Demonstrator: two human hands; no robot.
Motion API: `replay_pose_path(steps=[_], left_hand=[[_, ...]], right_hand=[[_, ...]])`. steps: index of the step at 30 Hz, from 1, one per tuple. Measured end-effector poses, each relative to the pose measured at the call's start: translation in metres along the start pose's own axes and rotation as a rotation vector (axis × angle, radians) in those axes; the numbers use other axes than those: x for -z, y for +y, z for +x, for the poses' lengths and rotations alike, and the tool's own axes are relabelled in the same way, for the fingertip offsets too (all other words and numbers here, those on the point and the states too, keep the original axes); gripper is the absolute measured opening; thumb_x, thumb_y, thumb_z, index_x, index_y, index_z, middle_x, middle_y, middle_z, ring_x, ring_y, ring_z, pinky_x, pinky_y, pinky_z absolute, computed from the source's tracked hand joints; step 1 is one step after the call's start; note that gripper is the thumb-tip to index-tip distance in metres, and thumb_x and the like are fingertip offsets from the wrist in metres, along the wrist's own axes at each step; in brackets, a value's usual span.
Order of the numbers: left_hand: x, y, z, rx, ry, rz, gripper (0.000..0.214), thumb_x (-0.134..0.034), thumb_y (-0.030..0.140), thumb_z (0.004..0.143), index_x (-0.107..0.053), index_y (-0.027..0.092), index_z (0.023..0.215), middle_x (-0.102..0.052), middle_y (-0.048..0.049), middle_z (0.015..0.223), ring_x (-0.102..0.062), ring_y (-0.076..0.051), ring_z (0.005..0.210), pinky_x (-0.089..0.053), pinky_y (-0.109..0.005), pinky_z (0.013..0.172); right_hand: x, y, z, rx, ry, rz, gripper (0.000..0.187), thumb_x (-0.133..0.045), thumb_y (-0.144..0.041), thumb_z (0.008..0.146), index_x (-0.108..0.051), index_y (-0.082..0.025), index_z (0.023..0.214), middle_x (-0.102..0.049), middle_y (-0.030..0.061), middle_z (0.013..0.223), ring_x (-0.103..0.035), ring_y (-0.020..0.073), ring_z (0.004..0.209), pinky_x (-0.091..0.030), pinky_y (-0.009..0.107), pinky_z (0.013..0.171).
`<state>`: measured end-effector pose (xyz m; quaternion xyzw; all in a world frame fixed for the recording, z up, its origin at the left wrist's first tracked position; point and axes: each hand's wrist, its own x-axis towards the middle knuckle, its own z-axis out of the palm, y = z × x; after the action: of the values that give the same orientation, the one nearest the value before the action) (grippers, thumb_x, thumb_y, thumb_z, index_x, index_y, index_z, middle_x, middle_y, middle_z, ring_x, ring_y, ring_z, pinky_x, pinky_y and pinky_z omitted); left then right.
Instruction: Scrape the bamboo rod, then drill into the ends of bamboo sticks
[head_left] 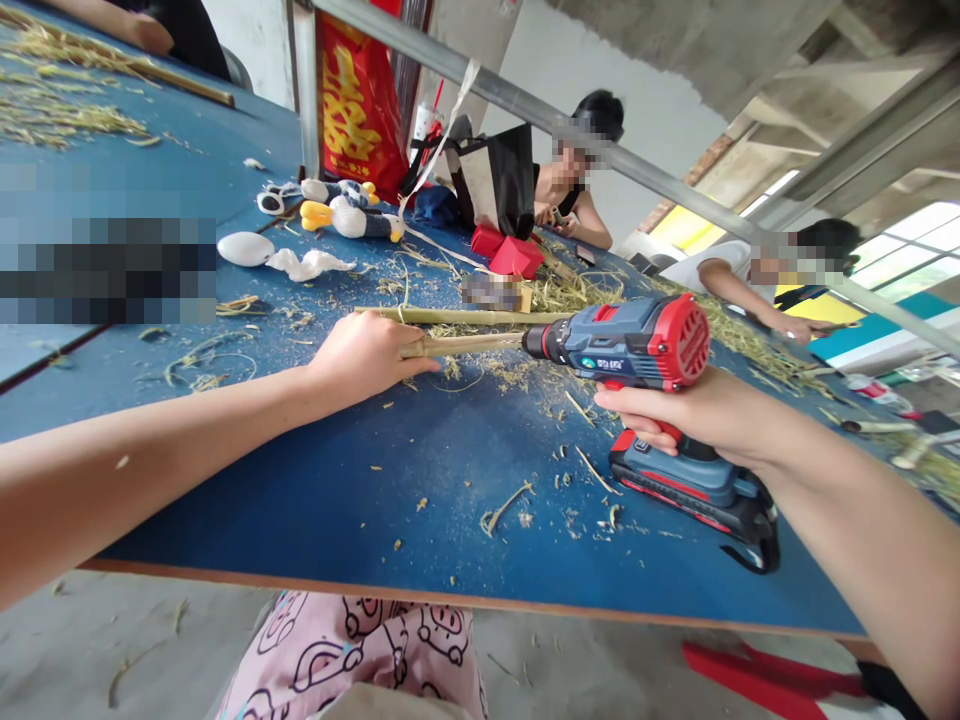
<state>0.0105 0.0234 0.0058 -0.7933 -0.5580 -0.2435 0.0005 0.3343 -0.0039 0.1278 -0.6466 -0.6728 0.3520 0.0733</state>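
Note:
My right hand [675, 410] is wrapped round the handle of a blue and red cordless drill [622, 345], which points left. Its battery base sits low, near the tabletop. From the drill's black chuck a pale bamboo stick [472, 345] runs left into my left hand [371, 350], whose fingers are closed round it. Whether a bit is inside the stick cannot be seen. Just behind lies a second, greener bamboo stick [465, 316], its left end by my left knuckles; I cannot tell whether they touch.
Shavings [517, 375] litter the blue table [315, 500]. Farther back lie crocheted duck-like figures [349, 215], a white oval object [245, 248], red boxes [506, 252], a black-and-white bag [499, 180] and a red bag [360, 110]. A metal rail [525, 95] crosses above; other people sit beyond.

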Motion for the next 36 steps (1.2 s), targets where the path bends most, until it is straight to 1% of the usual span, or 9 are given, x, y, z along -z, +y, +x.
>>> replay_pose_path(steps=[3, 10, 15, 19, 22, 27, 30, 36], left_hand=[[0.0002, 0.0002, -0.0002, 0.006, 0.001, -0.002, 0.041, -0.065, 0.061, 0.089, -0.079, 0.023, 0.089, -0.073, -0.0046, 0.071, -0.067, -0.018, 0.066, -0.047, -0.028, 0.062], [0.0014, 0.0019, 0.0, 0.035, -0.034, 0.002, 0.044, -0.063, 0.063, 0.09, -0.08, 0.023, 0.093, -0.075, -0.0066, 0.077, -0.07, -0.022, 0.073, -0.05, -0.031, 0.068], [0.0002, 0.0016, 0.0003, 0.028, -0.022, 0.021, 0.044, -0.064, 0.063, 0.089, -0.08, 0.022, 0.093, -0.075, -0.0066, 0.077, -0.069, -0.022, 0.071, -0.049, -0.03, 0.065], [0.0005, 0.0019, -0.0002, 0.01, -0.002, 0.031, 0.042, -0.064, 0.062, 0.089, -0.08, 0.023, 0.094, -0.075, -0.0054, 0.075, -0.069, -0.019, 0.069, -0.048, -0.028, 0.064], [0.0013, 0.0028, -0.0007, 0.018, -0.011, 0.038, 0.042, -0.064, 0.062, 0.089, -0.079, 0.022, 0.093, -0.074, -0.0058, 0.074, -0.069, -0.02, 0.069, -0.048, -0.028, 0.063], [-0.0001, 0.0022, -0.0008, 0.009, 0.008, 0.039, 0.041, -0.065, 0.061, 0.089, -0.079, 0.023, 0.094, -0.074, -0.0055, 0.075, -0.069, -0.019, 0.069, -0.048, -0.027, 0.063], [-0.0009, 0.0018, -0.0007, 0.004, 0.017, 0.034, 0.041, -0.065, 0.061, 0.089, -0.079, 0.023, 0.093, -0.074, -0.0053, 0.074, -0.069, -0.019, 0.069, -0.048, -0.027, 0.064], [0.001, 0.0037, -0.0012, 0.021, -0.028, 0.055, 0.043, -0.063, 0.061, 0.091, -0.079, 0.021, 0.096, -0.075, -0.0073, 0.078, -0.07, -0.022, 0.073, -0.048, -0.03, 0.065]], right_hand=[[0.0007, 0.0, 0.0004, -0.008, -0.001, 0.002, 0.047, -0.075, -0.045, 0.078, -0.044, -0.023, 0.05, -0.044, -0.0034, 0.043, -0.039, 0.0096, 0.038, -0.04, 0.029, 0.046], [0.0016, 0.002, 0.0015, -0.025, 0.0, 0.0, 0.045, -0.075, -0.044, 0.079, -0.045, -0.023, 0.052, -0.044, -0.004, 0.044, -0.039, 0.0097, 0.039, -0.04, 0.029, 0.047], [0.0013, 0.0058, 0.0027, -0.02, 0.003, 0.016, 0.044, -0.07, -0.042, 0.084, -0.046, -0.022, 0.053, -0.044, -0.0039, 0.044, -0.04, 0.0097, 0.04, -0.039, 0.028, 0.048], [0.0011, 0.0058, 0.0022, -0.029, -0.004, 0.027, 0.044, -0.071, -0.041, 0.083, -0.046, -0.022, 0.053, -0.044, -0.0041, 0.043, -0.04, 0.0096, 0.039, -0.04, 0.028, 0.048], [0.0009, 0.0047, 0.0012, -0.023, 0.006, 0.014, 0.044, -0.072, -0.042, 0.083, -0.046, -0.022, 0.052, -0.044, -0.0041, 0.044, -0.04, 0.0094, 0.039, -0.04, 0.029, 0.048], [0.0014, 0.003, 0.0008, -0.025, 0.0, 0.0, 0.047, -0.069, -0.042, 0.085, -0.045, -0.022, 0.05, -0.044, -0.0034, 0.044, -0.04, 0.0092, 0.039, -0.039, 0.029, 0.048], [0.0015, 0.0025, 0.0014, -0.017, -0.004, -0.005, 0.047, -0.069, -0.042, 0.085, -0.045, -0.022, 0.049, -0.044, -0.0033, 0.043, -0.04, 0.0094, 0.039, -0.041, 0.029, 0.049], [0.0012, 0.0019, 0.0012, -0.008, -0.014, -0.006, 0.048, -0.069, -0.041, 0.085, -0.044, -0.022, 0.047, -0.044, -0.0026, 0.042, -0.041, 0.0097, 0.04, -0.041, 0.029, 0.05]])
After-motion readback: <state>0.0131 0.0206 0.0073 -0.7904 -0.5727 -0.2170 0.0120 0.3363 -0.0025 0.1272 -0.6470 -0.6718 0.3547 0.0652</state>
